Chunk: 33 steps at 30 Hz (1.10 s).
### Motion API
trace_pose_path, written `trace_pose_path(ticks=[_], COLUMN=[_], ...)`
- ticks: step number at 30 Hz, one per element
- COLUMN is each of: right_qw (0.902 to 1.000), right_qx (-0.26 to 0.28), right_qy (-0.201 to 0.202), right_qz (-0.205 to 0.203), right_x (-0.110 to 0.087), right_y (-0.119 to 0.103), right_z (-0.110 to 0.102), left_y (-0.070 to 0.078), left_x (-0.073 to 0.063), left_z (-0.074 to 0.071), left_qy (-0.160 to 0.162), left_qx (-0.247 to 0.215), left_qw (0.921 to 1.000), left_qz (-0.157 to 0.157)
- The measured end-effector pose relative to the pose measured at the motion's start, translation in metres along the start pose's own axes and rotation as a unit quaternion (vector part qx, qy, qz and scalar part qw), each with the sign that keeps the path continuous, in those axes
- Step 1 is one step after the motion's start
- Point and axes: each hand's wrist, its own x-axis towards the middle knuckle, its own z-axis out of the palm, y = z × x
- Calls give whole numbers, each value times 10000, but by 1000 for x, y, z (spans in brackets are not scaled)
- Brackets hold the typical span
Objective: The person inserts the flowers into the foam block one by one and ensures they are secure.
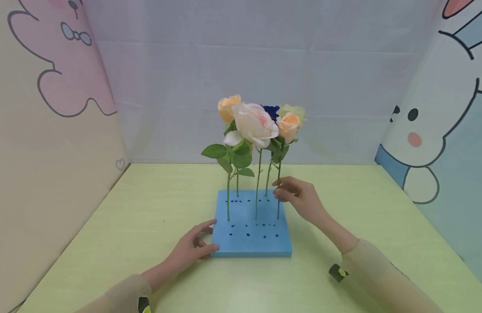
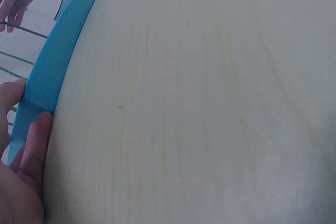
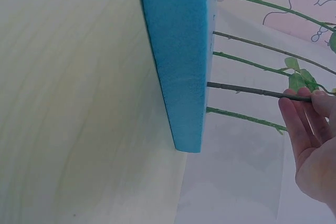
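A blue foam block (image 1: 249,243) with rows of small holes lies flat on the table. Several artificial flowers stand upright in it. At its right side, my right hand (image 1: 299,198) pinches the stem of a peach rose (image 1: 289,127) between thumb and fingers; the lower end of that dark stem (image 3: 244,89) meets the foam. My left hand (image 1: 190,245) rests against the block's left edge, its fingers (image 2: 38,140) touching the side. A large pale pink flower (image 1: 254,124) is in front of an orange-yellow rose (image 1: 226,108), a dark blue flower (image 1: 271,111) and a pale yellow flower (image 1: 296,111), partly hiding some.
The pale yellow-green table (image 1: 155,208) extends around the block. A white cloth backdrop (image 1: 178,95) hangs behind it. Cartoon-printed walls stand at both sides, with a rabbit (image 1: 417,130) on the right one. Green leaves (image 1: 215,151) stick out leftward from the flowers.
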Motion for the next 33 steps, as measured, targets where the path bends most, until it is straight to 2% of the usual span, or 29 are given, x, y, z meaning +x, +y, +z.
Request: trace_pose_path(ticks=[13,33], right_qw=[9999,9999], right_qx=[75,164], right_qy=[91,5], right_qz=[64,35], right_x=[-1,-1], right_y=[-2,-1], right_z=[0,-2], left_y=[-2,-3], left_x=[1,1], left_z=[0,0], left_qy=[49,69], left_qx=[-16,-271], left_qw=[10000,9996], left_qz=[17,-23])
